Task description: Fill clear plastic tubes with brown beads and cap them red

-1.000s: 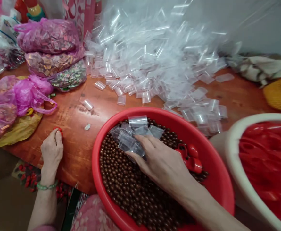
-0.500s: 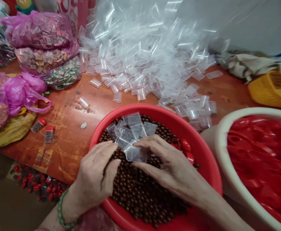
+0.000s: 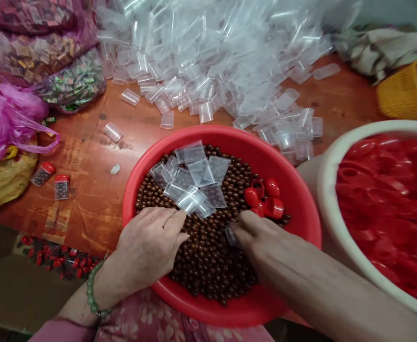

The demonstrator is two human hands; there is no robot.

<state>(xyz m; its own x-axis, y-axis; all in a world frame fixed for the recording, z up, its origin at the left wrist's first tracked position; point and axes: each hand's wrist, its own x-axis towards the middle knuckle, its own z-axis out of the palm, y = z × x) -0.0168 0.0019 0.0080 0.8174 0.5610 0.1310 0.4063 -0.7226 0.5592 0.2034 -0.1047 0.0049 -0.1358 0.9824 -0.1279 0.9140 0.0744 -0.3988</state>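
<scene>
Pinching a case (image 3: 231, 236) among brown balls (image 3: 208, 266), much work seemingly left.
The right hand (image 3: 260, 240) holds it in the tub (image 3: 226, 316); the left hand (image 3: 149, 247) is half curled, its hold cannot be told. Two filled, capped cases (image 3: 62, 188) lie on the table (image 3: 83, 209); a big heap (image 3: 208, 71) is uncapped.

A single head-worn view looks forward and down from above a pink, pale-flowered cloth garment (image 3: 142, 316) at the lower centre of the frame; it sits close over a round red plastic tub (image 3: 299, 204) in the middle; a heap of clear, flat plastic cases (image 3: 208, 61), farther off, runs past the upper edge; a round white-rimmed tub (image 3: 326, 190) is cut by the right edge.
</scene>
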